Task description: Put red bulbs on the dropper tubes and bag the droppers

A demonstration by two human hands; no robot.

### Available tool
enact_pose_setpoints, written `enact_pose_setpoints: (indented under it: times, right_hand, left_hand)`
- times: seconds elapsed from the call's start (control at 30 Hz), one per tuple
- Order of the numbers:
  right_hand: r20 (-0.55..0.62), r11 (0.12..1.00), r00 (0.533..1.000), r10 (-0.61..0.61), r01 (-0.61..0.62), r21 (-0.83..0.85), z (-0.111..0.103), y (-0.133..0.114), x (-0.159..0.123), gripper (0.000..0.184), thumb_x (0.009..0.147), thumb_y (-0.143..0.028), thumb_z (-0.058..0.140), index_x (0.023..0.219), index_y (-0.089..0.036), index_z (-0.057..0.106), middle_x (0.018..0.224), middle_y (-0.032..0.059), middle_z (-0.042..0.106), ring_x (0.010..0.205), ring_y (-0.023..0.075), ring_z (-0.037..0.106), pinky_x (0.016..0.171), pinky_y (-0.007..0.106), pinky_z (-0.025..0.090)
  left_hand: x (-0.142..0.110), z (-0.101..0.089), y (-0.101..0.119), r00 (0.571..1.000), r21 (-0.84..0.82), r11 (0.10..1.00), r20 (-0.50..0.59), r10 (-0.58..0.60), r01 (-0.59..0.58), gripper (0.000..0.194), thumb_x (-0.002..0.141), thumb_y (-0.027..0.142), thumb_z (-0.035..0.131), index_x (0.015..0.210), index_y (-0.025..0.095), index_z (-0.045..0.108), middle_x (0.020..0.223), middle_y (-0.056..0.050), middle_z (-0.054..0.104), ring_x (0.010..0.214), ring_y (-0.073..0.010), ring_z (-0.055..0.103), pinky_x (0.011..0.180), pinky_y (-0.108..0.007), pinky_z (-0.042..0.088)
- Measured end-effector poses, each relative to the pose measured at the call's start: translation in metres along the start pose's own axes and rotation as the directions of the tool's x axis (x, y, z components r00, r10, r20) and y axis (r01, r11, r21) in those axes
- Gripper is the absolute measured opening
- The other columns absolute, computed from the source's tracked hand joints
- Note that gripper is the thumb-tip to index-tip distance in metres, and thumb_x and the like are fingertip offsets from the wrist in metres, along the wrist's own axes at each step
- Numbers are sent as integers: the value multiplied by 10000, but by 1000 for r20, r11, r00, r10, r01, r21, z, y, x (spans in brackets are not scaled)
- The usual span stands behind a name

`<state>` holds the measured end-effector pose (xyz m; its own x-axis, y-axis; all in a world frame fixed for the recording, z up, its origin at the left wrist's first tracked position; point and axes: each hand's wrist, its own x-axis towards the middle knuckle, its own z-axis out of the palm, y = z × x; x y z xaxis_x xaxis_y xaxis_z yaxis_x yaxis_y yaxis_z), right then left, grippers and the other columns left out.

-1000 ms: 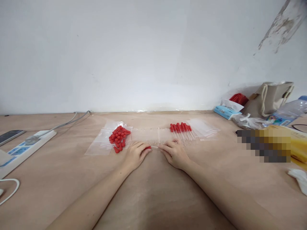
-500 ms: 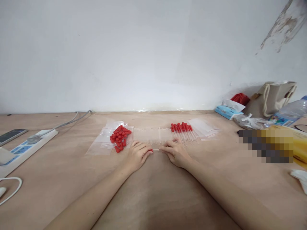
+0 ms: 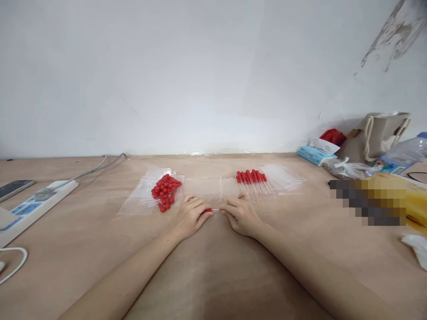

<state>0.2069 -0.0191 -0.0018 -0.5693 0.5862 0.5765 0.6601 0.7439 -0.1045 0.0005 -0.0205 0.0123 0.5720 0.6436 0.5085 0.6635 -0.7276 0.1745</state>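
Fingers [image 3: 200, 205] curled, left hand [image 3: 193, 216] pinches 1 red bulb [image 3: 208, 210], right hand [image 3: 243, 216] seemingly grips its clear tube [image 3: 215, 210]

Left hand [image 3: 194, 215], right hand [image 3: 243, 215] bare; small dark spots [image 3: 124, 294] on left forearm [image 3: 133, 266].

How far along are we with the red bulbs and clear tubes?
Partly through, it seems. Looks done: the row of bulb-topped tubes on the right. In hand: a red bulb in the left hand, a clear tube in the right hand. Remaining: the loose red bulbs and bare tubes.
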Motion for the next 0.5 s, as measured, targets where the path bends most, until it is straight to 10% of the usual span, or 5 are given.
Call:
enact_pose_setpoints:
  times: [0.5]
  right_hand:
    - [70,992,995,-72,79,-100,4,1,13,222,863,-224,380,811,-181,592,722,25,559,701,135,443,787,333,203]
  left_hand:
    - [2,1,1,1000,50,999,20,-11,10,186,866,273,426,892,218,601,837,-14,645,824,-158,561,949,-407,258]
